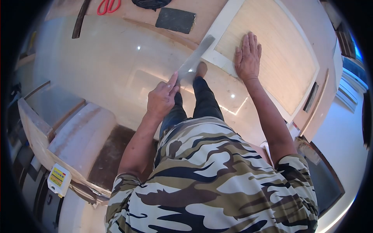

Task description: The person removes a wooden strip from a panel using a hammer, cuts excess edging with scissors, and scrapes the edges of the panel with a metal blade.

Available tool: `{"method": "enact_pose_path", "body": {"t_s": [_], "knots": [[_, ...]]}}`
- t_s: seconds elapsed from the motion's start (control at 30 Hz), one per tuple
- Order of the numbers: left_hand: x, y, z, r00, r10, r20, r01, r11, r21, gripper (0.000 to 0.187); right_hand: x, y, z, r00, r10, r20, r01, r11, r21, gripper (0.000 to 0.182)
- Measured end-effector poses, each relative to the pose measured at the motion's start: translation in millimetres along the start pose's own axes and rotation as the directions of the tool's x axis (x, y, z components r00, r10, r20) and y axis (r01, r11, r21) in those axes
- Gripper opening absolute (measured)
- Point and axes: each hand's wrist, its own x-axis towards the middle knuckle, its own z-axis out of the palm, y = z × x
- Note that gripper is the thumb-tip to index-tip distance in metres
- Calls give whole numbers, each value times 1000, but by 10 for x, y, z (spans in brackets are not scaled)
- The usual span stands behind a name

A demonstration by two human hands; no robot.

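Note:
My left hand (160,100) is closed around a handsaw, its handle hidden in the fist and the index finger stretched along it. The saw's tapered grey blade (197,54) points up and right, its tip overlapping the near left corner of a white-framed panel (211,55). This panel has a pale wood-coloured middle and lies at a slant on the right. Palm down, my right hand (248,58) rests flat on the panel close to its left side, fingers stretched out.
Beyond the saw lies a dark rectangular sheet (176,20), with red-handled scissors (108,6) and a dark strip (80,19) farther left. A dark bar (311,97) lies right of the panel. A wooden box-like piece (77,132) and a white-and-yellow pack (59,179) stand at left.

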Motion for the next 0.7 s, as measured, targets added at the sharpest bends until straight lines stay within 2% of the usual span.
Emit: {"method": "enact_pose_path", "body": {"t_s": [0.2, 0.3, 0.4, 0.5, 0.6, 0.7], "knots": [[323, 133, 160, 995, 55, 84, -69, 982, 176, 48, -40, 8, 8, 994, 99, -38, -99, 995, 10, 56], [647, 377, 323, 988, 109, 110, -125, 980, 157, 46, -50, 30, 0, 992, 127, -25, -125, 990, 71, 57], [728, 366, 377, 984, 146, 102, -160, 976, 148, 47, -46, 41, 13, 990, 137, -27, -135, 988, 75, 57], [553, 223, 151, 989, 144, 24, -147, 976, 159, 50, -62, 56, 27, 993, 115, -38, -112, 992, 64, 57], [477, 153, -55, 988, 3, 157, -42, 968, 247, 53, -69, 32, 6, 993, 104, -47, -100, 992, 80, 57], [635, 233, 83, 981, 97, 170, -130, 973, 193, 54, -52, 25, 21, 991, 129, -31, -126, 988, 84, 56]]}}
